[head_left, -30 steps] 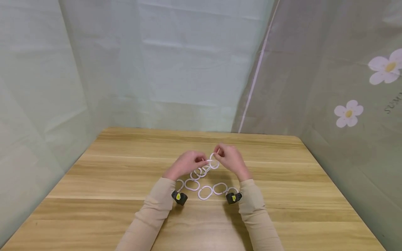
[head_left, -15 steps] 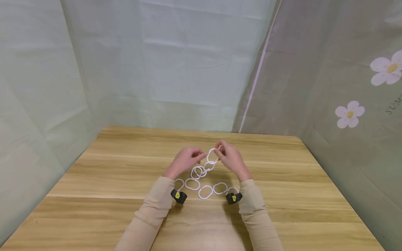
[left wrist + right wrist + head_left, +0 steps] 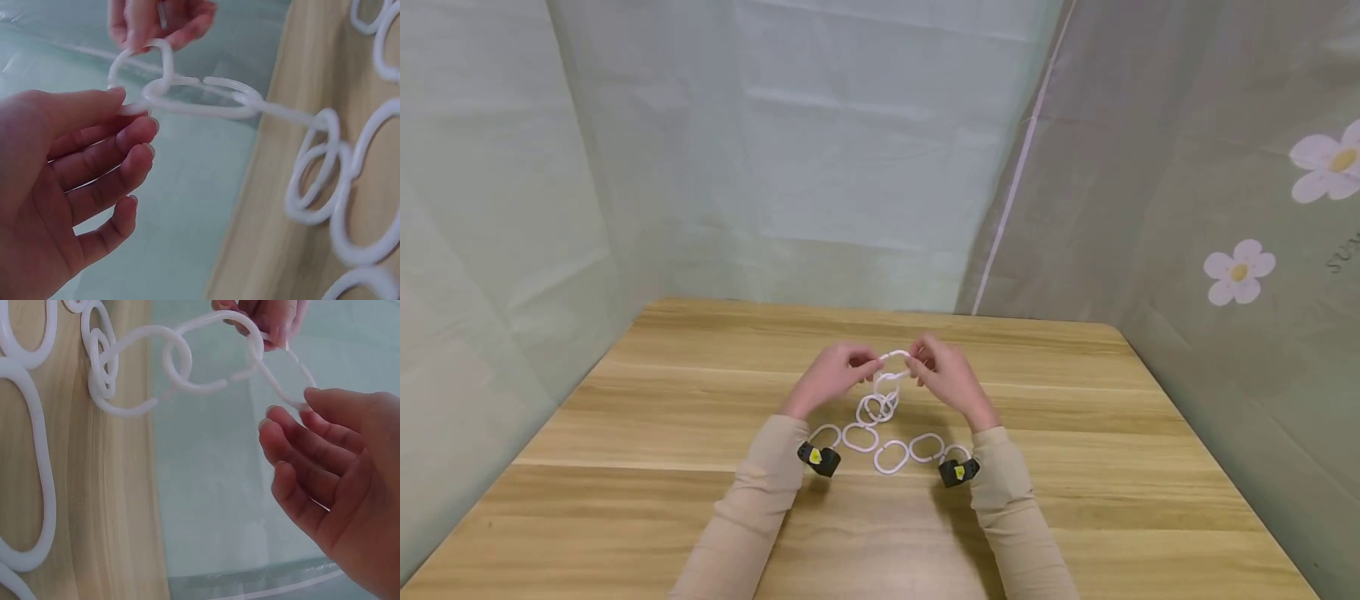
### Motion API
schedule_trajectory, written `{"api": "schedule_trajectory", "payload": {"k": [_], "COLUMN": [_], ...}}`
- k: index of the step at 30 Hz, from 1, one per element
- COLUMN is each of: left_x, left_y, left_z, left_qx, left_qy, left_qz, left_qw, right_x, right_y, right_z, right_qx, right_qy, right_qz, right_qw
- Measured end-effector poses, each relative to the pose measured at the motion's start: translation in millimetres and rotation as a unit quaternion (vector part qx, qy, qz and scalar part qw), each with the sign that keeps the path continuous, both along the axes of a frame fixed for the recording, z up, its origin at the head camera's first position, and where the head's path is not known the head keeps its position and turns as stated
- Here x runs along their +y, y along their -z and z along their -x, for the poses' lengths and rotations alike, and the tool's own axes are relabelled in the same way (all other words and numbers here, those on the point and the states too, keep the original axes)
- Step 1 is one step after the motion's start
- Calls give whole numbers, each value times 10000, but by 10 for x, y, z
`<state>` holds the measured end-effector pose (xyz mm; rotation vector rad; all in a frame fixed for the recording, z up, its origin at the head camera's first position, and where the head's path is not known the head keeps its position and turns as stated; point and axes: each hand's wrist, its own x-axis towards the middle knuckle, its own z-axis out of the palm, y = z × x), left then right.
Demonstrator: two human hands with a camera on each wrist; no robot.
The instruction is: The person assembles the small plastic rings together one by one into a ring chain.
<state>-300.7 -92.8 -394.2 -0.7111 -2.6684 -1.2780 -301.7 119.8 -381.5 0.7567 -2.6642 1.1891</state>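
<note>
Both hands hold one white oval plastic curtain ring (image 3: 167, 62) up above the table. The left hand (image 3: 833, 377) pinches one side between thumb and index finger, its other fingers loosely bent. On the opposite side, the right hand (image 3: 951, 382) pinches it with thumb and fingertips. A second ring (image 3: 215, 317), with a small gap in its side, hangs linked through the held one. More linked rings (image 3: 340, 165) run from it down to the tabletop, where they overlap in a small heap.
Several other white rings lie nearer the body, among them one oval ring (image 3: 891, 472) in the middle and another (image 3: 927, 435) right of it. The wooden table (image 3: 662, 517) has fabric curtains (image 3: 865, 167) behind it and along both sides.
The left hand came off the chain and now pinches the top ring that the right hand holds. That ring has risen and turned nearly flat, with the chain hanging below it.
</note>
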Motion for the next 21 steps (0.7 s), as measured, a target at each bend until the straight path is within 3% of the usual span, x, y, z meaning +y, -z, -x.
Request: {"api": "schedule_trajectory", "payload": {"k": [6,11,13,16,21], "left_x": [-194,-278,-280,-262,-147], "left_y": [-15,-67,-97,-134,-159], "left_z": [28,36,42,62,100], "left_qx": [-23,99,130,189,342], "left_qy": [-416,-631,-667,-666,-652], "left_qz": [-46,-190,-246,-284,-384], "left_qw": [9991,9978,9974,9972,9965], "right_x": [-87,-325,-460,-644,-813], "right_y": [3,11,49,124,225], "right_z": [-33,-143,-185,-218,-194], "right_qx": [430,626,569,600,899], "right_qy": [-432,-1138,-1583,-2039,-2084], "right_qz": [-659,-1289,-1643,-2385,-3390], "right_qw": [9960,9831,9720,9476,9130]}}
